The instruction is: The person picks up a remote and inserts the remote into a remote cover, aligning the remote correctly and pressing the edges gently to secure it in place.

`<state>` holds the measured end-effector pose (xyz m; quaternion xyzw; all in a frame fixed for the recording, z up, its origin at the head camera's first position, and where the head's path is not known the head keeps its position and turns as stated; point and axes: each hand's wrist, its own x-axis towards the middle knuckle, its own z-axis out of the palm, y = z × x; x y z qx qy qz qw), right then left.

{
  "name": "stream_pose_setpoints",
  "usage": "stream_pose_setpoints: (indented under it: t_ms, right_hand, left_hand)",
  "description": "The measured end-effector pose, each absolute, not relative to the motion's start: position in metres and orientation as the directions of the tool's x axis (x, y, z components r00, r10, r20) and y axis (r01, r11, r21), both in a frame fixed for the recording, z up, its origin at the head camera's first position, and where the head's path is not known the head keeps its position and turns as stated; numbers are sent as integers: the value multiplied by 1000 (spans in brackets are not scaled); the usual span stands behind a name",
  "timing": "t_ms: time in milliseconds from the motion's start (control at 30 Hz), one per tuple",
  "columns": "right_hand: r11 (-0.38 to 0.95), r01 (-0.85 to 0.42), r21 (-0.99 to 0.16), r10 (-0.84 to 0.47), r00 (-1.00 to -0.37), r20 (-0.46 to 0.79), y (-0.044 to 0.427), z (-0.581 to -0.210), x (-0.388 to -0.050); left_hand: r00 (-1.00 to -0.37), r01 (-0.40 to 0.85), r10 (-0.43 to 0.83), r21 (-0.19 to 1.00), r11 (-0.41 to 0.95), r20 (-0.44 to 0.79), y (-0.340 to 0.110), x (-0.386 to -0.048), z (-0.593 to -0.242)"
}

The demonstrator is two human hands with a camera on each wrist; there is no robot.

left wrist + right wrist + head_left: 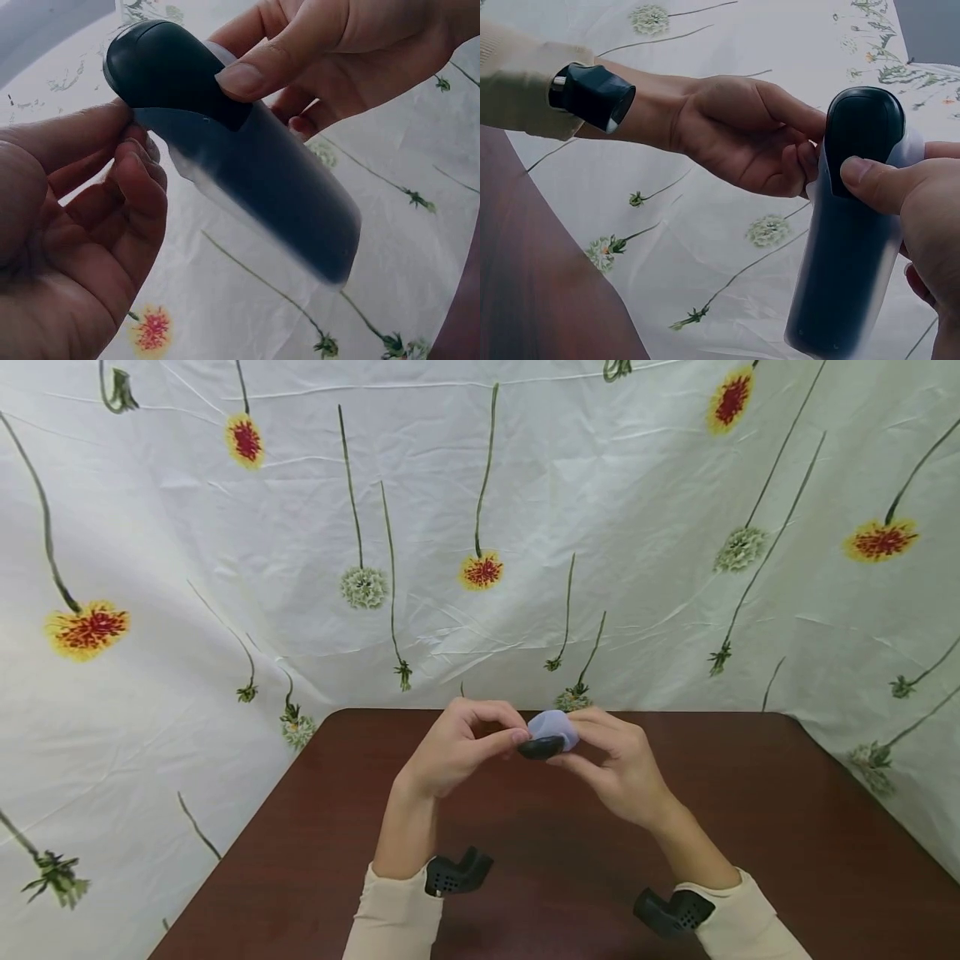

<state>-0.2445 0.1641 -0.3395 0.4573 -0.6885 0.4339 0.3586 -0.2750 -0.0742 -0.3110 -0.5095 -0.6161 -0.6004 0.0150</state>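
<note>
Between both hands, above the table, is a long dark object (169, 67) with a smooth rounded end; its exact kind cannot be told. Most of its length sits inside a translucent bluish-lavender sleeve (840, 277), and the rounded end sticks out of the opening. My left hand (457, 747) pinches the sleeve's edge beside that end with thumb and fingertips. From the other side my right hand (618, 764) grips the object and sleeve, its thumb lying on the dark surface. The right fingers behind the sleeve are partly hidden.
Below the hands lies a dark reddish-brown table (540, 835). A white cloth (420, 643) with printed flowers hangs behind it and along its sides. Black wrist devices (459, 870) are worn at both cream sleeve cuffs.
</note>
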Motion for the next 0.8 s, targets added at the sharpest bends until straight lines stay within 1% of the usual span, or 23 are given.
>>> stream_pose_setpoints:
  t_ms: [133, 200, 267, 367, 533, 633, 800]
  right_hand:
    - [224, -942, -250, -314, -313, 896, 163, -342, -244]
    - [235, -940, -249, -306, -314, 899, 162, -342, -244]
    - [247, -935, -254, -288, -321, 902, 161, -342, -243]
    - [268, -923, -275, -254, -343, 904, 160, -340, -242]
    - [325, -893, -311, -200, -386, 900, 156, -339, -238]
    - [356, -877, -322, -167, -398, 902, 153, -340, -237]
    - [417, -856, -304, -104, -378, 920, 148, -341, -238]
  left_hand:
    - [-466, 716, 609, 678, -166, 642, -75, -272, -309]
    - [-452, 756, 593, 639, -142, 667, -73, -272, -310]
    - [-440, 791, 556, 598, -132, 705, -69, -272, -310]
    - [-436, 812, 472, 561, -160, 766, -61, -271, -312]
    - [-476, 790, 315, 557, -256, 821, -42, -268, -315]
    - [-502, 783, 222, 549, -295, 836, -33, -265, -316]
    - [-538, 790, 94, 540, -292, 838, -19, -261, -318]
